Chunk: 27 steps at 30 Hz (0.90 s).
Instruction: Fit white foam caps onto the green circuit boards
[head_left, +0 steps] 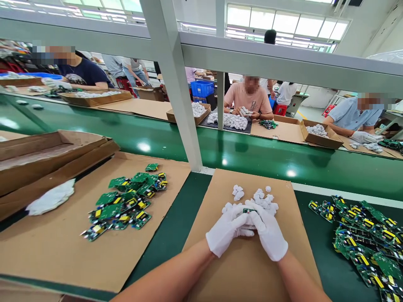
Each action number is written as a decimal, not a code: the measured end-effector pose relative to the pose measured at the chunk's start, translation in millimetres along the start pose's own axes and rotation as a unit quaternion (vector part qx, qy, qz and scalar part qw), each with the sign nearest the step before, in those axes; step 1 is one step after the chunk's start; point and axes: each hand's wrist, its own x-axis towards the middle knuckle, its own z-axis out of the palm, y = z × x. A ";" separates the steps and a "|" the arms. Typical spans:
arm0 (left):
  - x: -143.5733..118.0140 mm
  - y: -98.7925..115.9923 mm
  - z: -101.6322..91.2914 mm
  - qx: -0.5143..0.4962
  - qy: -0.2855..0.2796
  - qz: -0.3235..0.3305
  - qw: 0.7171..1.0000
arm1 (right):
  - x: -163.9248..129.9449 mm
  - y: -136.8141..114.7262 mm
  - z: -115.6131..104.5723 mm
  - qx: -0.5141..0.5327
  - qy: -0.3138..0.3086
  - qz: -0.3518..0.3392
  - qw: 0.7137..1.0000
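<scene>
Both my hands wear white gloves and meet over a cardboard sheet [220, 193]. My left hand [227, 230] and my right hand [268, 233] press together around a small green circuit board [248, 211] with a white plastic part; only its top edge shows between the fingers. Just beyond my fingertips lies a loose heap of small white plastic shells [260, 198]. A pile of green circuit boards with yellow parts [126, 202] lies to the left on another cardboard sheet. A second pile of such boards [368, 240] lies on the green mat at the right.
A white cloth [52, 198] and open cardboard trays [47, 155] sit at the left. A white metal post [176, 84] rises ahead, before a green conveyor belt [267, 155]. Across it, several people work with white parts in cardboard boxes [319, 134]; a blue crate [202, 88] stands behind.
</scene>
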 end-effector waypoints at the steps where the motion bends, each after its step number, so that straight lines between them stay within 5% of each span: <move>1: 0.1 0.0 -0.5 -0.003 -0.010 -0.002 1.000 | 0.0 0.6 -0.3 0.003 -0.001 0.004 1.000; 10: -4.6 5.7 4.1 0.016 -0.012 0.042 0.999 | -2.3 -7.3 2.9 -0.068 -0.006 -0.024 0.997; 15: -2.4 6.1 1.0 0.018 -0.003 0.025 1.000 | -0.1 -15.2 -1.3 0.000 -0.067 -0.044 0.997; 20: -2.7 8.3 4.7 0.056 -0.016 0.025 0.998 | 0.9 -13.0 -2.7 -0.022 -0.018 -0.038 0.999; 27: -4.5 13.4 9.6 0.049 -0.001 0.011 0.999 | 1.7 2.4 -7.3 0.116 -0.058 0.008 0.992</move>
